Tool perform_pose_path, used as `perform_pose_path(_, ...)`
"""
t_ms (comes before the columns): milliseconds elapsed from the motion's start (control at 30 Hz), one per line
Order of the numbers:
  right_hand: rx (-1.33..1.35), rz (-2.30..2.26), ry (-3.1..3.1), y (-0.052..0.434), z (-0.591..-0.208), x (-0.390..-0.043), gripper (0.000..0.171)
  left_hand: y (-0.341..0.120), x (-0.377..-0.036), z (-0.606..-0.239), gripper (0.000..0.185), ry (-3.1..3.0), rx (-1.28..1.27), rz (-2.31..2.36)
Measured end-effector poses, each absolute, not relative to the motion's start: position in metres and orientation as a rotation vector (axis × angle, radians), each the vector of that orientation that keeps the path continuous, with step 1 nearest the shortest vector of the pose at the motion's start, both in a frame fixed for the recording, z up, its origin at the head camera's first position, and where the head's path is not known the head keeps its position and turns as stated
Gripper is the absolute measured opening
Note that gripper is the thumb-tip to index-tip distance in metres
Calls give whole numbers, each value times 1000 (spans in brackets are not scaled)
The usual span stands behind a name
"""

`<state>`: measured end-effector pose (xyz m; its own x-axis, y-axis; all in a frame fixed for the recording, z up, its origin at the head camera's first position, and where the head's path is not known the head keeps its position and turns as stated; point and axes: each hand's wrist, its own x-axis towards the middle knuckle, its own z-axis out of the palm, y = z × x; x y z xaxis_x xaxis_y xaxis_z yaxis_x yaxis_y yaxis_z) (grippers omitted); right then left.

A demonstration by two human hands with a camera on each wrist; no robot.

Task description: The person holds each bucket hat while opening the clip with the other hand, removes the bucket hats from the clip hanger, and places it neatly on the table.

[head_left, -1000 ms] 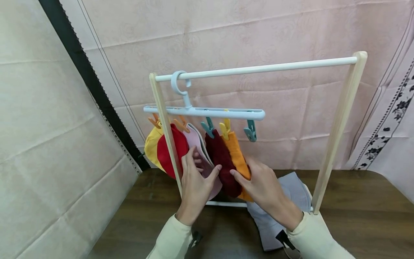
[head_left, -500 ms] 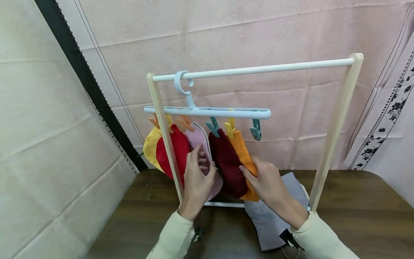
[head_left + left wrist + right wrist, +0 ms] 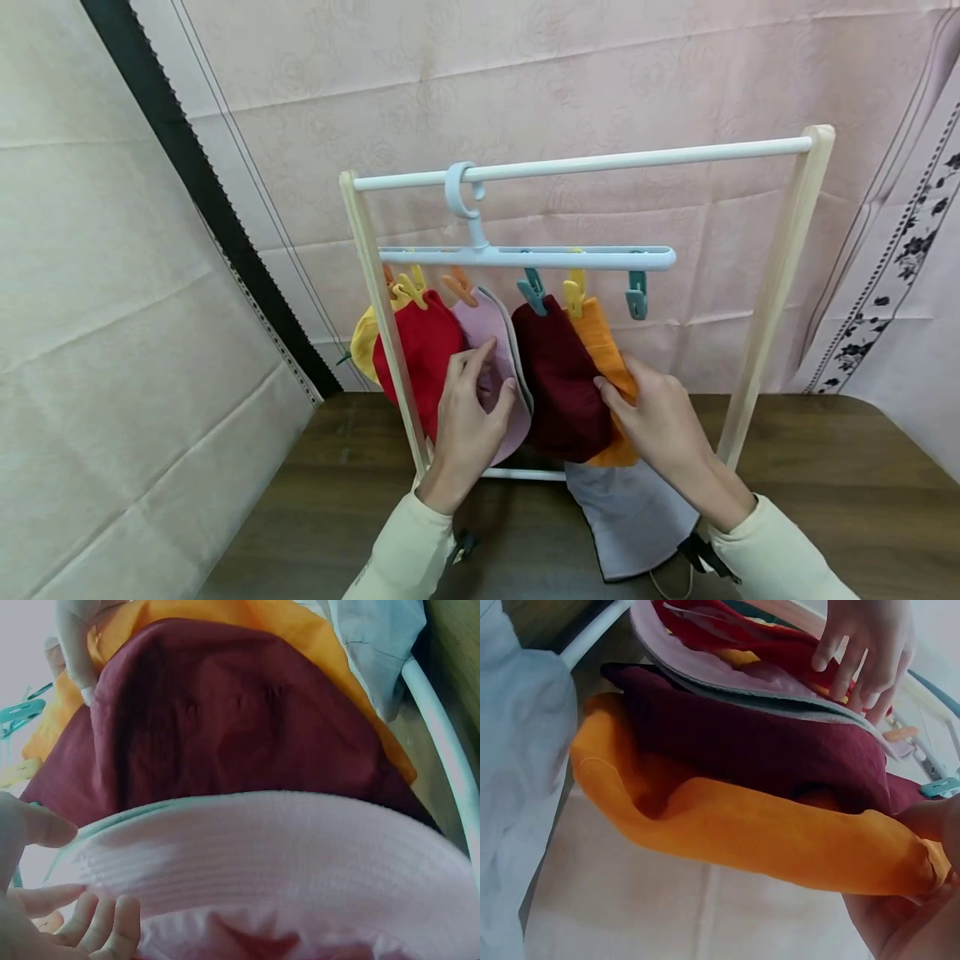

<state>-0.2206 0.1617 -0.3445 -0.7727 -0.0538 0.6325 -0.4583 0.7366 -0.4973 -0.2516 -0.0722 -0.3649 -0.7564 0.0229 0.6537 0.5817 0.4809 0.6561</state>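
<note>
Hats hang from the clip hanger, so each hand works at brim height. Left hand pinches the pink hat; right hand pinches the orange hat, parting them

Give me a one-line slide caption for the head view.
Left hand holds the pink hat, right hand pinches the orange hat on a clip hanger.

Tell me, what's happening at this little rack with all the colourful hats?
A person stands at a small drying rack on a wooden table. Five hats hang from a clip hanger. The left hand holds the pink hat; the right hand pinches the orange hat beside the maroon hat. A grey hat lies on the table.
</note>
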Motion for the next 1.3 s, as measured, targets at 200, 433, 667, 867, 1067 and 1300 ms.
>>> perform_pose_path(200,343,887,-2324,176,-347,-219,18,-72,-247,-358,53,-2182,-569,-1248)
perform_pose_path(433,325,851,-2267,189,-350,-222,25,-77,-245,-347,43,-2067,-579,-1071)
perform_pose_path(667,298,840,-2231,200,-351,-224,22,-86,-258,-337,60,-1955,-495,-967)
perform_pose_path(867,271,845,-2231,209,-353,-225,22,-93,-277,-338,81,-1936,-438,-1021)
perform_pose_path(1067,264,833,-2219,215,-355,-223,20,-98,-293,-339,102,-2046,-326,-1143)
perform_pose_path(1300,279,758,-2180,224,-354,-220,17,-103,-307,-336,97,-2250,-188,-1154)
